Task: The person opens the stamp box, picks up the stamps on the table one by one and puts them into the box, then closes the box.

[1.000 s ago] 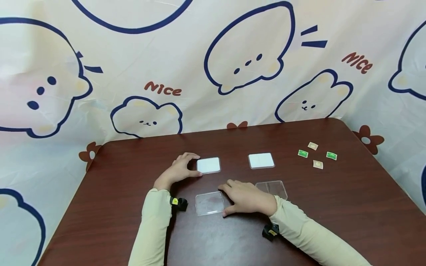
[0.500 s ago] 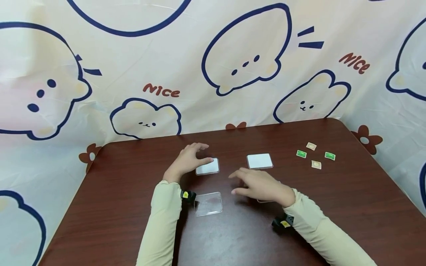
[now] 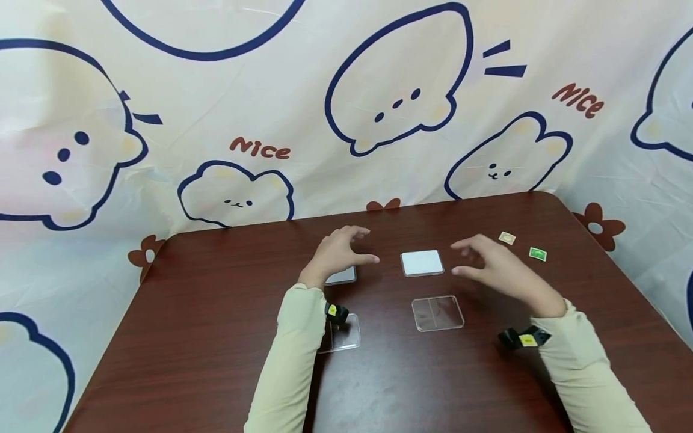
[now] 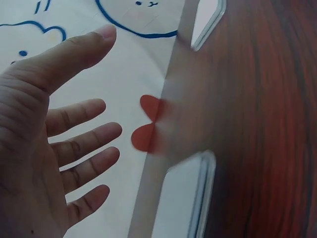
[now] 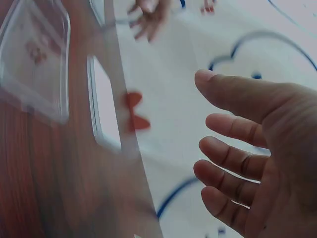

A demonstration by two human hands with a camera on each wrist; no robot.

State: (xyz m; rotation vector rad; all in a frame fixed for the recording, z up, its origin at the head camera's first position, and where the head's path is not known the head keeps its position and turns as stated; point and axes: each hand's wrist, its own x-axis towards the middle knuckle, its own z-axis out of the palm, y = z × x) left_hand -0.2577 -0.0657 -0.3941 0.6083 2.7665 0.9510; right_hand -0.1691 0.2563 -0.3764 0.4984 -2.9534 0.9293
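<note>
My left hand point(image 3: 340, 252) hovers with spread fingers over the left flat clear case with a white filling point(image 3: 342, 277), covering part of it. Nothing lies between those fingers in the left wrist view. To the right sits a second white-filled case point(image 3: 422, 263), also seen in the right wrist view. My right hand point(image 3: 500, 270) is raised just right of that case, fingers loosely bent and holding nothing. Beyond it lie a small cream stamp-like piece point(image 3: 507, 238) and a green one point(image 3: 538, 254); the other two are hidden behind the hand.
Nearer to me lie two clear plastic lids: the right lid point(image 3: 438, 313) in full view, the left lid point(image 3: 349, 332) partly under my left wrist's camera. A cartoon-printed cloth point(image 3: 303, 102) hangs behind the dark wooden table point(image 3: 189, 337).
My left hand has left the left case's edge and moved right above it. The right hand has risen from beside the left lid and swept right toward the small pieces, uncovering the right lid.
</note>
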